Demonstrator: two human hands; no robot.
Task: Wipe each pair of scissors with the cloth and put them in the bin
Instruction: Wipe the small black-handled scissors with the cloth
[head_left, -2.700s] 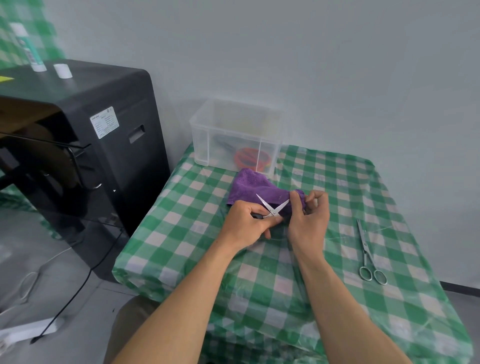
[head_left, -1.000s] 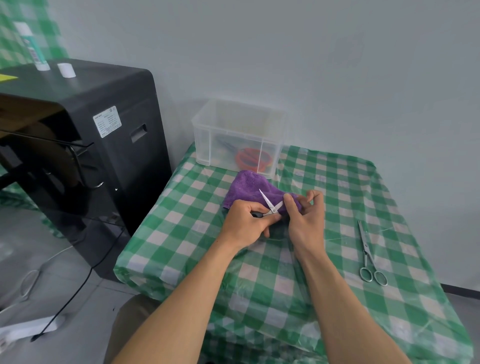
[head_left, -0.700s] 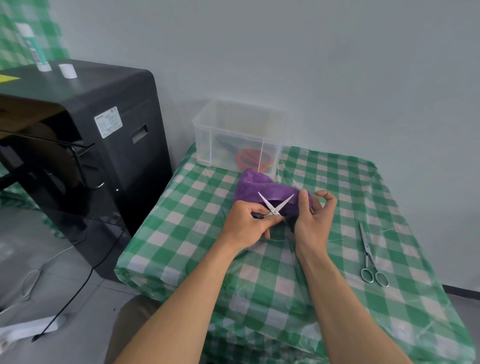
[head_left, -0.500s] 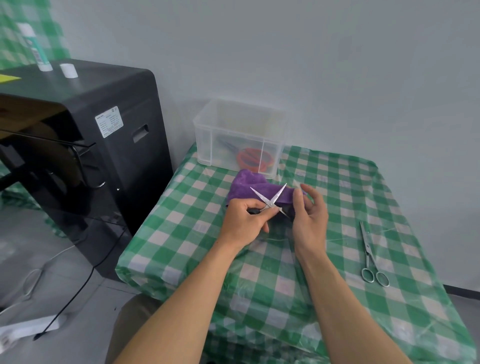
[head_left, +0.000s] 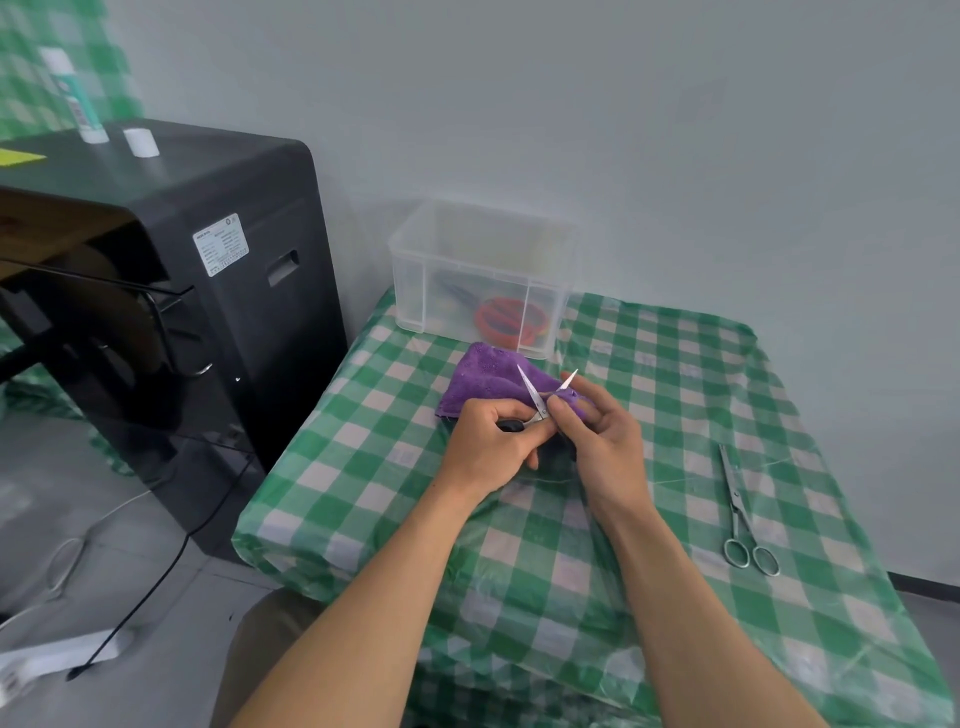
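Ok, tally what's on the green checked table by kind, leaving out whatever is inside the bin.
Scissors: 2 (small black-handled scissors, long all-metal scissors)
Cloths: 1 (purple towelling cloth)
Bins: 1 (clear plastic bin)
Total: 4

Open top of the clear bin (head_left: 415, 291) is reached over the purple cloth (head_left: 483, 384) lying just before its front wall, with spread blades of the small scissors (head_left: 535, 397) stuck up between left hand (head_left: 493, 441) and right hand (head_left: 602, 436). Left side is blocked by the black machine (head_left: 234, 312) beside the table (head_left: 675, 389), back by the wall. Bare checked cover is left between right hand and steel scissors (head_left: 740, 514) near the right edge.
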